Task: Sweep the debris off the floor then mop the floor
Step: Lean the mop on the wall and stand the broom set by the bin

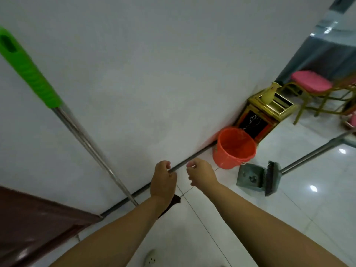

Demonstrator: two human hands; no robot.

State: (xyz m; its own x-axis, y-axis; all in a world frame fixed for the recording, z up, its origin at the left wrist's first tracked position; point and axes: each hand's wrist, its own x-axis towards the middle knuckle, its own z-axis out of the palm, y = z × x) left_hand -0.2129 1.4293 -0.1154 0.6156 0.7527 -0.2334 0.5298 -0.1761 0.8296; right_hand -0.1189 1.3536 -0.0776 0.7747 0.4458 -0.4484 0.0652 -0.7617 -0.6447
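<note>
Green-handled mop (57, 105) leans left of the hands, its head hidden behind the left forearm. Left hand (162, 182) and right hand (201, 175) hang loosely curled, grasping nothing.

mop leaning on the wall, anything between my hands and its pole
Nothing visible blocks it. The mop leans on the wall left of both hands, with open air between. The left hand is nearest, the right hand beside it. The bucket and the broom sit off to the right.
</note>
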